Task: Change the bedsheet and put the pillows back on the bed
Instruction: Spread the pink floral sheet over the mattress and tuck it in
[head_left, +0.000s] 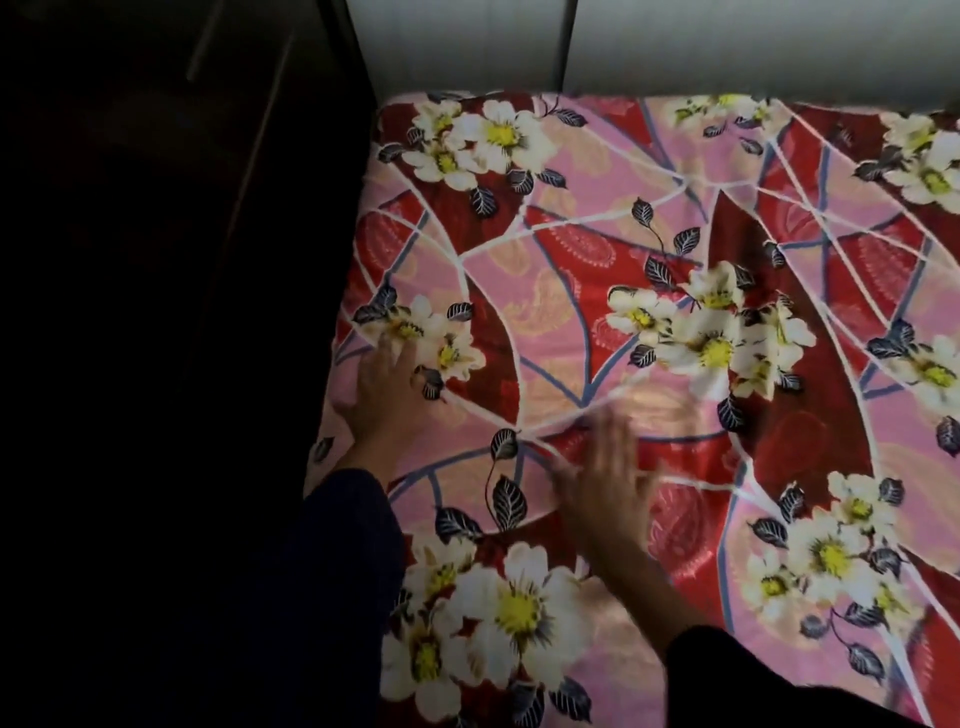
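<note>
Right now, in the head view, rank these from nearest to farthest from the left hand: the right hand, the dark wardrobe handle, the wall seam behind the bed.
From the left hand:
1. Right hand, just beside it on the bedsheet.
2. Wardrobe handle, up on the left.
3. Wall seam, beyond the bed's far edge.

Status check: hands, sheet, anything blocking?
Left hand flat, open, at the bed's left edge. Right hand open, blurred, on the floral bedsheet. Sheet spread, some wrinkles. No pillows in view, nothing blocking.

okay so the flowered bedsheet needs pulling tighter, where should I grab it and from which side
Probably the left edge of the floral bedsheet, beside the flat left hand. There the cloth bends over the mattress side, giving a fold to pinch from the dark left side. The middle lies flat, under the blurred right hand.
</note>
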